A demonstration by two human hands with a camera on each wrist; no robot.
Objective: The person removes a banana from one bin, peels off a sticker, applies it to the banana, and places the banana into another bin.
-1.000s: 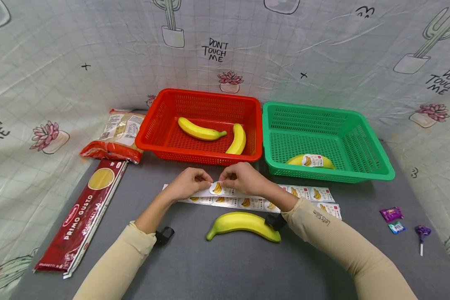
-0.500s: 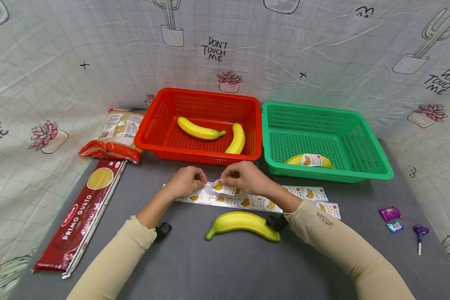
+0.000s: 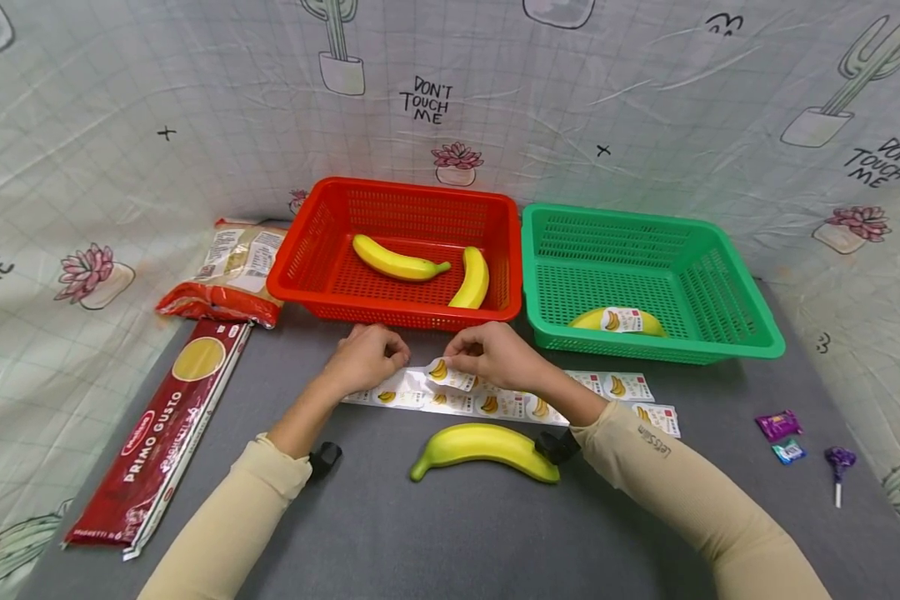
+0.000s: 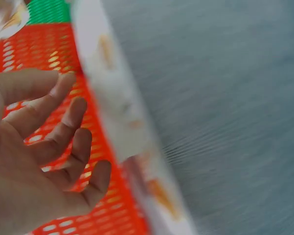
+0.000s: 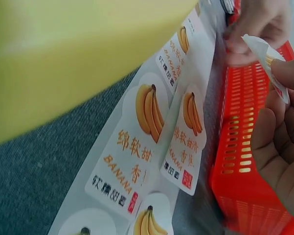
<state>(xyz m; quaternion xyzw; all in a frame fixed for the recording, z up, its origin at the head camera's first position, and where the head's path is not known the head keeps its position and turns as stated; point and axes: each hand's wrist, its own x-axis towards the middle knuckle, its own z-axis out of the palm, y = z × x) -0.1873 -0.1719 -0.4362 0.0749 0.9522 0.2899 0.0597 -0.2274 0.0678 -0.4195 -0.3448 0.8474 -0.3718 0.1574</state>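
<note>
My right hand (image 3: 471, 360) pinches a banana sticker (image 3: 450, 373) by its edge; it is partly lifted off the long sticker sheet (image 3: 495, 404) on the grey table. The right wrist view shows that sticker (image 5: 266, 51) curled between my fingertips above the sheet (image 5: 137, 147). My left hand (image 3: 378, 358) rests at the sheet's left part with its fingers (image 4: 73, 122) loosely curled and nothing between them. An unlabelled banana (image 3: 483, 442) lies in front of the sheet, below my right wrist.
A red basket (image 3: 390, 312) holds two bananas (image 3: 397, 260). The green basket (image 3: 645, 354) beside it holds one labelled banana (image 3: 618, 321). A spaghetti pack (image 3: 168, 425) and a pasta bag (image 3: 232, 271) lie at left. Two candies (image 3: 780, 425) and a lollipop (image 3: 840, 462) lie at right.
The right hand has peeled the sticker further off the sheet. The left hand has drawn back to the left, away from the sticker, and its pinch has loosened.
</note>
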